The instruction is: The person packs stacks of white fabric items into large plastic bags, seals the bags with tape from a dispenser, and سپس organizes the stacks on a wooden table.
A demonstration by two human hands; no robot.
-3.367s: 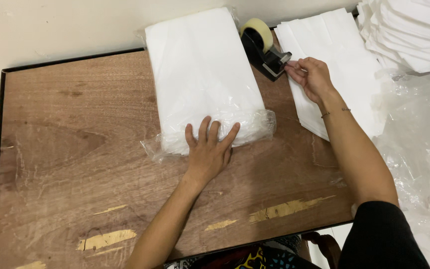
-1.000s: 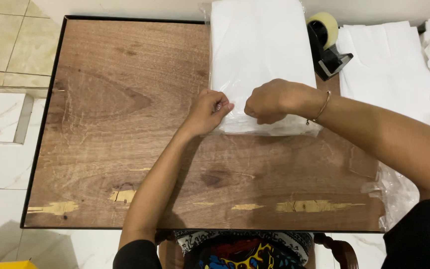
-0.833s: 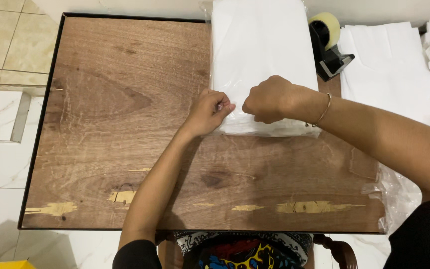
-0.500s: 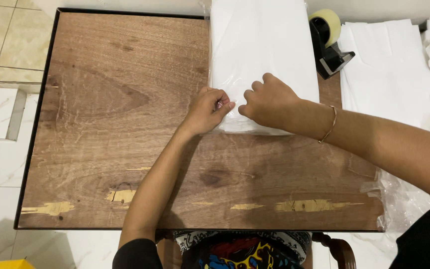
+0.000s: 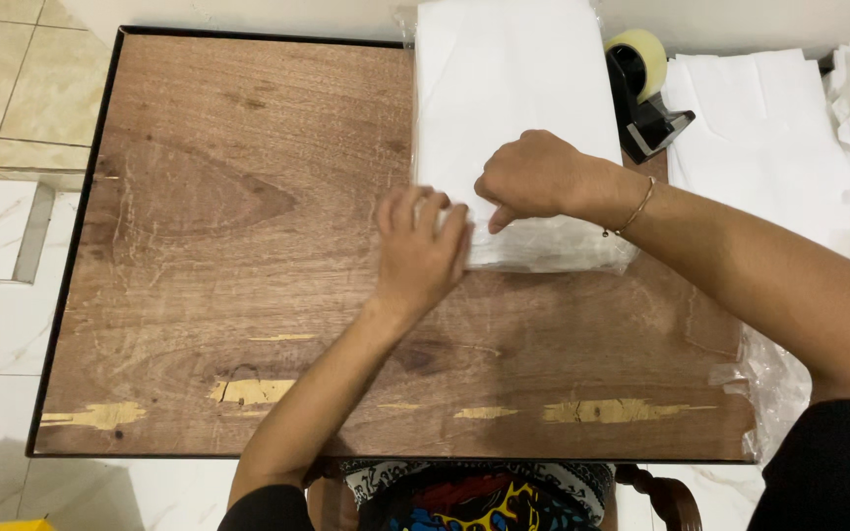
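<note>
- Where the wooden table (image 5: pixel 209 226) meets its far edge, a white packet (image 5: pixel 514 108) in a clear plastic sleeve lies flat, with its long axis running from the person straight away toward the wall.
- The near short end of the packet is the working end; both hands are placed there, and the loose plastic flap (image 5: pixel 568 256) sticks out along it.
- Left hand (image 5: pixel 423 251): lies palm down on the near left corner of the packet, fingers (image 5: pixel 415 206) held together and pointing away, pressing flat. It clamps nothing.
- Right hand (image 5: pixel 533 177): rests knuckles up on the packet just beyond the left hand, fingers curled under into a loose fist. Whether they pinch the plastic cannot be told, as the fingertips are hidden.
- Key relation: the packet lies directly ahead of both sets of fingers; the flap runs crosswise beneath the right wrist. The right hand is nearer the flap's middle, while the left hand covers its left corner.
- A tape dispenser (image 5: pixel 641 93) stands just beside the packet's far right edge, nearer the right arm.
- A second stack of white sheets (image 5: pixel 759 138) lies to the right of the dispenser, apart from both hands.
</note>
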